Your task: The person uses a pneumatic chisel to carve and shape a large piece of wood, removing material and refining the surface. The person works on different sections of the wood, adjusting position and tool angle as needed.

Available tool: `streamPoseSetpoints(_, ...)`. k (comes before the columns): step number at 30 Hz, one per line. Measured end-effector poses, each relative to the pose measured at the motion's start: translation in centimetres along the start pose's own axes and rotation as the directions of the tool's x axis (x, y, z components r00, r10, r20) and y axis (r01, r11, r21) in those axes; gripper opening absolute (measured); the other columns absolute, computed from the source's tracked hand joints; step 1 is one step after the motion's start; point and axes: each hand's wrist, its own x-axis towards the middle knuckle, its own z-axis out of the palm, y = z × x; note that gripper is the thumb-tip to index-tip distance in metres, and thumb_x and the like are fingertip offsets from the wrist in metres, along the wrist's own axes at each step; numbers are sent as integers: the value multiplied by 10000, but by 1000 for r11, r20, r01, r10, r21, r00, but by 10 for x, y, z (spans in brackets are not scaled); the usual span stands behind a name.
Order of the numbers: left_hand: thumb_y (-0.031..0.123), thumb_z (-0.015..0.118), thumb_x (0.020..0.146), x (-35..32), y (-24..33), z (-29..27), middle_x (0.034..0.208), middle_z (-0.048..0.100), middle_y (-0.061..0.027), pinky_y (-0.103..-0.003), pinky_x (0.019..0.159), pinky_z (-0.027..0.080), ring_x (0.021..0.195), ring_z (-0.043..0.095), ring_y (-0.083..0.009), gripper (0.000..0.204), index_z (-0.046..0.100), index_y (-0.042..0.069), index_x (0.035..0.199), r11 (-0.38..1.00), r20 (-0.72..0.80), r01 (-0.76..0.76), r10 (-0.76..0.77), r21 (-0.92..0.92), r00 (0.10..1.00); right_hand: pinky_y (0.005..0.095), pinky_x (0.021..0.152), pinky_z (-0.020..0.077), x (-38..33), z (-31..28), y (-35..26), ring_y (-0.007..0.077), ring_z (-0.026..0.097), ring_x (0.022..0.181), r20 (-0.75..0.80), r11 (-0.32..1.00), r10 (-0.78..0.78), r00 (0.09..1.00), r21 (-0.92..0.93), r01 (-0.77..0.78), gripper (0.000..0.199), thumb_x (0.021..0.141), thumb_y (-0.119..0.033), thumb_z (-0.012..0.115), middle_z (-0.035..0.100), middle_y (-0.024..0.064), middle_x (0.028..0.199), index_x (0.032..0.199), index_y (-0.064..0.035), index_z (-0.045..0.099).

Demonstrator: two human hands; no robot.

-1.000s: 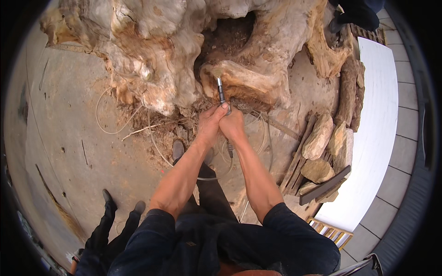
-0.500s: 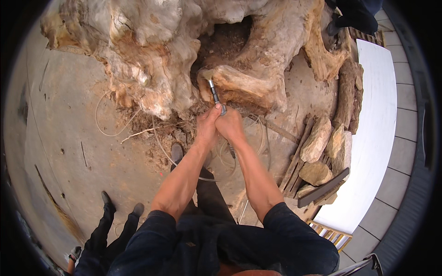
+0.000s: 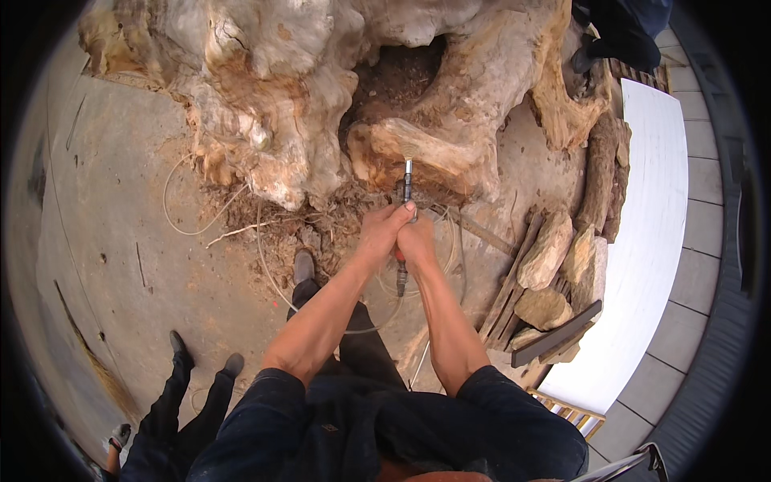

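Observation:
Both my hands grip a slim air die grinder (image 3: pixel 407 186) with a black and silver front end and a red part at the back. My left hand (image 3: pixel 381 231) is wrapped round it from the left, its thumb on top. My right hand (image 3: pixel 417 242) closes round the body from the right. A small brush-like tip (image 3: pixel 409 151) meets the face of a pale, jutting root on a huge gnarled tree stump (image 3: pixel 273 88). Whether the tip spins cannot be told. A thin clear hose (image 3: pixel 365 330) loops below my hands, near the tool's rear fitting.
Soil and root scraps (image 3: pixel 321 233) lie under the stump. To the right are stones (image 3: pixel 546 251) on wooden slats, a log (image 3: pixel 598 173) and a white board (image 3: pixel 642 241). One person's legs (image 3: pixel 173 402) are at lower left; another person (image 3: pixel 622 36) is at upper right.
Both hands have moved right and slightly nearer with the grinder. Its tip has shifted from the root's left end toward its middle, and the tool now points straighter ahead.

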Motion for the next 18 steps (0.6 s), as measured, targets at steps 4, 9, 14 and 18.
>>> streamPoseSetpoints(4,448,733,977,-10,-7,13,719,598,-19,-286,489,416,570,536,-106,446,686,13,891,999,4,2,-2,-38,1000,379,476,407,-5,-12,6,173,568,528,-4,999,6,1000,-42,-6,175,922,-119,604,637,101,678,848,32,651)
streamPoseSetpoints(9,408,768,968,4,1,-1,881,680,-52,-279,496,491,651,619,-121,448,715,-14,1110,995,-13,-49,48,-87,999,378,544,454,2,0,-20,186,612,617,56,985,-101,993,-136,107,200,921,-142,614,662,121,715,881,48,666)
streamPoseSetpoints(14,357,779,970,-8,-32,-24,1029,709,-50,-299,762,550,897,657,-136,454,714,-21,1215,990,-77,18,-29,-139,997,390,597,474,7,4,33,222,645,683,91,955,-122,988,-259,142,212,924,-135,604,685,154,754,923,64,674)
streamPoseSetpoints(18,342,776,975,-12,-44,-34,1091,714,-64,-324,865,547,980,663,-159,436,721,-21,1211,972,-120,-1,-28,-237,992,429,649,485,8,16,43,313,669,736,111,941,-112,987,-307,141,219,916,-147,597,692,219,810,954,51,683)
